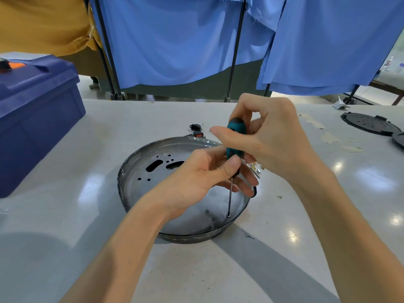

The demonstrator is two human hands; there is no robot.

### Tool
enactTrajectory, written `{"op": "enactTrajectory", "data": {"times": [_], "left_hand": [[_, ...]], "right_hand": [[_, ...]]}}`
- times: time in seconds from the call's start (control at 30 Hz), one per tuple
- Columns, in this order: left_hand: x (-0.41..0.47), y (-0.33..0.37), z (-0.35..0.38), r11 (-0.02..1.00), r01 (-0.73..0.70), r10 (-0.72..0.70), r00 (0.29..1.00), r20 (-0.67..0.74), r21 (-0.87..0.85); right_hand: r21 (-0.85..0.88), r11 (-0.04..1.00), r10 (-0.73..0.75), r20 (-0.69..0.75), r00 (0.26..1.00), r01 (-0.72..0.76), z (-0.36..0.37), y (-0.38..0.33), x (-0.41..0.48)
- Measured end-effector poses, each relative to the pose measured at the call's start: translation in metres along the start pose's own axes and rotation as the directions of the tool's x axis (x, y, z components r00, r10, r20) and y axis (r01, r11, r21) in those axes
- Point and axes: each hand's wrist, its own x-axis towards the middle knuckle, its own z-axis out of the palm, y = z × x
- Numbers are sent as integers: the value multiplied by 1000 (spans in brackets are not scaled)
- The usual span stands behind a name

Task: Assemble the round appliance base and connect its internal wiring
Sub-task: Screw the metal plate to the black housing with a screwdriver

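A round grey metal base (140, 171) with slots and holes lies open side up on the table. A screwdriver (235, 141) with a teal and black handle stands almost upright in it, its thin shaft tip on a small screw (228, 214) near the base's front right wall. My right hand (269, 136) grips the top of the handle. My left hand (203, 173) pinches the lower end of the handle between thumb and fingers, above the base.
A dark blue toolbox (37, 119) stands at the left. Small black parts, a socket (193, 127) and a red switch (198, 134), lie behind the base. A metal bracket (256, 168) lies at its right. Black round covers (369, 123) sit far right. Blue curtains hang behind.
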Motion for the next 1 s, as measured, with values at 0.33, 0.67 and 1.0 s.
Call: {"op": "enactTrajectory", "data": {"times": [0.33, 0.67, 1.0], "left_hand": [[1, 2, -1, 995, 44, -45, 999, 9, 89], [-25, -10, -16, 768, 171, -301, 947, 112, 617], [-22, -19, -10, 653, 138, -285, 956, 73, 745]], "right_hand": [[-29, 997, -65, 63, 996, 67, -10, -3, 2], [-403, 914, -64, -8, 998, 55, -12, -5, 0], [-559, 829, 159, 288, 944, 31, -29, -19, -4]]}}
